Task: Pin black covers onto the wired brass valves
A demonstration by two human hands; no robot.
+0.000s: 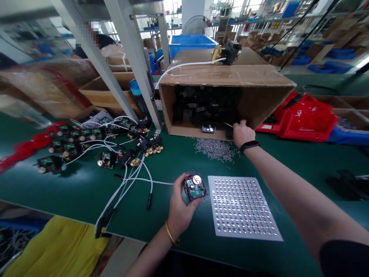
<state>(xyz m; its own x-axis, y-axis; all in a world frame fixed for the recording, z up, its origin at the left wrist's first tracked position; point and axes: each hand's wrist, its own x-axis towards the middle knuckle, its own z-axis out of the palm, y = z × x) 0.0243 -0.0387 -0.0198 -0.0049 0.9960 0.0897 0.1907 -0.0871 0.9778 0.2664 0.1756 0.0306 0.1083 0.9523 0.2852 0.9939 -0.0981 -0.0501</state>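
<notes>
My left hand (pixel 181 209) is closed around the edge of an open black housing (pixel 195 187). Inside it show a green circuit board and a round pale disc, facing up, and a white cable runs off to the left. At the front right corner of the cardboard box (pixel 227 75), my right hand (pixel 243 135) has its fingers curled. A thin pale shaft sticks out to its left and a dark piece lies beside it; what the fingers grip is not clear. Dark plastic parts (pixel 201 104) fill the box's shadowed inside. Near the opening lies a small blue-and-silver module (pixel 208 128).
Loose screws (pixel 215 149) lie spread before the box. A white sheet of round clear stickers (pixel 245 206) sits right of my left hand. Leftward are several cabled assemblies (pixel 106 158) with brass fittings and a metal post (pixel 135 57). Red bins (pixel 308 117) stand at right.
</notes>
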